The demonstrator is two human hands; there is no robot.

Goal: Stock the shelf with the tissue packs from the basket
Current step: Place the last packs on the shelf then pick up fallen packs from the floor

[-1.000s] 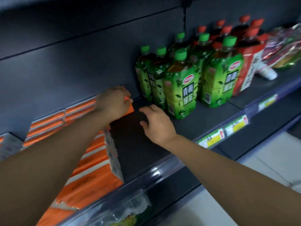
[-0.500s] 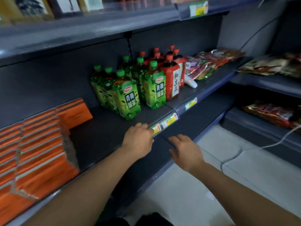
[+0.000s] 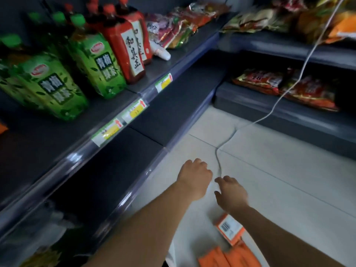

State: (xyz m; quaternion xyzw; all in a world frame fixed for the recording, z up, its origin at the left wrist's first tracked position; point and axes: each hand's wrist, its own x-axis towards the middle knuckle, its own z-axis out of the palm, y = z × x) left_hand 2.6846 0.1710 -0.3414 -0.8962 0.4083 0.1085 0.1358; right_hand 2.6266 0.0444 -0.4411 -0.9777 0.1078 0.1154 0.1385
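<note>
Orange tissue packs (image 3: 230,231) lie low at the bottom of the view, between my forearms; one shows a white barcode label, and more orange packs (image 3: 229,257) sit below it. The basket holding them is not visible. My left hand (image 3: 194,178) hangs over the floor with fingers loosely curled, holding nothing. My right hand (image 3: 230,192) is beside it, fingers relaxed and spread, also holding nothing, just above the packs. The dark shelf (image 3: 63,143) runs along the left; a corner of an orange pack (image 3: 2,128) shows at its far left edge.
Green tea bottles (image 3: 55,87) and red bottles (image 3: 125,45) stand on the shelf, snack bags (image 3: 179,26) beyond. A second shelf unit on the right holds red snack bags (image 3: 285,87). A white cable (image 3: 269,112) trails across the pale tiled floor (image 3: 279,170).
Both hands left the shelf and dropped down and right towards the floor. The view swung from the stacked orange packs on the shelf to the packs below.
</note>
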